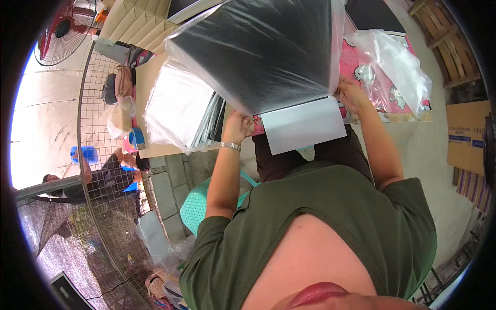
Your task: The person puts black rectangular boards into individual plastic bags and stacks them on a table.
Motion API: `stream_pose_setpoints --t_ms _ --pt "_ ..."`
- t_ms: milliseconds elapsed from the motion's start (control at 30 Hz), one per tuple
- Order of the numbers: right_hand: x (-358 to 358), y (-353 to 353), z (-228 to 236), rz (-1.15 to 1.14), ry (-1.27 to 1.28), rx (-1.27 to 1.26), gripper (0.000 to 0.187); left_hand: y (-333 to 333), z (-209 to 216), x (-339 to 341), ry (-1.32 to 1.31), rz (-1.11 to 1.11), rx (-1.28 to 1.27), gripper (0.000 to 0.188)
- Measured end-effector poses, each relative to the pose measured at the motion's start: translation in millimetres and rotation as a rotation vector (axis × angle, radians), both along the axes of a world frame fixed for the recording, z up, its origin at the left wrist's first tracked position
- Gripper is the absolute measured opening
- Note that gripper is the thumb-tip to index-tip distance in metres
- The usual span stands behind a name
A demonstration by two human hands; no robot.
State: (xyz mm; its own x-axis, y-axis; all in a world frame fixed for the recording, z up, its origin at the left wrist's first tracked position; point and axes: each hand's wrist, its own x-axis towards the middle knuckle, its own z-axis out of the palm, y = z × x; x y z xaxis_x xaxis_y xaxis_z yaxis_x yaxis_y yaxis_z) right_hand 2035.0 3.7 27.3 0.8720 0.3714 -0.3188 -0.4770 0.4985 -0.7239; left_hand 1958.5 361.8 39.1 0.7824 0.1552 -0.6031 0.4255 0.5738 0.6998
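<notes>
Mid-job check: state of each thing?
Large black rectangular panel: covered by clear plastic film.
White rectangular sheet: flat, projecting past panel's near edge.
Left bare hand: fingers bent, near film edge.
Right bare hand: fingers bent, at film edge.
Loose clear plastic bag: crumpled.
White plastic-wrapped stack: uneven.
Red round fan: motion unclear.

Clear plastic bag (232, 67): wrinkled | black sheet (281, 44): inside, showing through | white sheet (304, 126): projecting at bag's near edge

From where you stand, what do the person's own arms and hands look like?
The left hand and right hand are ungloved. Dark green short sleeves end near the elbows; a silvery segmented wristband shows on the left side only.
</notes>
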Motion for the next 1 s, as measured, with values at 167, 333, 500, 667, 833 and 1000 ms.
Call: stream_pose_setpoints --t_ms 167,333,500,667,833,1000 --pt "-5.5 12.5 28.2 0.176 -0.365 -0.718 0.038 2.0 -8.2 -26.0 -0.206 -0.283 0.303 0.024" --pt "-43.6 17.0 83.7 0.293 -0.297 -0.961 0.05 -15.6 22.8 -65.2 -0.056 -0.284 0.564 0.024" --pt "-149.2 -16.9 41.5 0.441 -0.162 -0.816 0.047 -34.9 69.5 -153.8 0.402 -0.702 0.696 0.034" --pt "-184.0 -21.3 39.0 0.495 0.013 -0.506 0.041 -32.3 43.9 -201.2 0.157 -0.547 0.5 0.034" --pt "-142.0 20.3 34.2 0.546 -0.226 -0.632 0.044 -18.6 107.8 -159.2 -0.048 -0.381 0.83 0.025" --pt "-39.6 160.6 61.9 0.472 -0.578 -0.708 0.037 56.2 95.7 -139.0 -0.131 0.204 0.546 0.015"
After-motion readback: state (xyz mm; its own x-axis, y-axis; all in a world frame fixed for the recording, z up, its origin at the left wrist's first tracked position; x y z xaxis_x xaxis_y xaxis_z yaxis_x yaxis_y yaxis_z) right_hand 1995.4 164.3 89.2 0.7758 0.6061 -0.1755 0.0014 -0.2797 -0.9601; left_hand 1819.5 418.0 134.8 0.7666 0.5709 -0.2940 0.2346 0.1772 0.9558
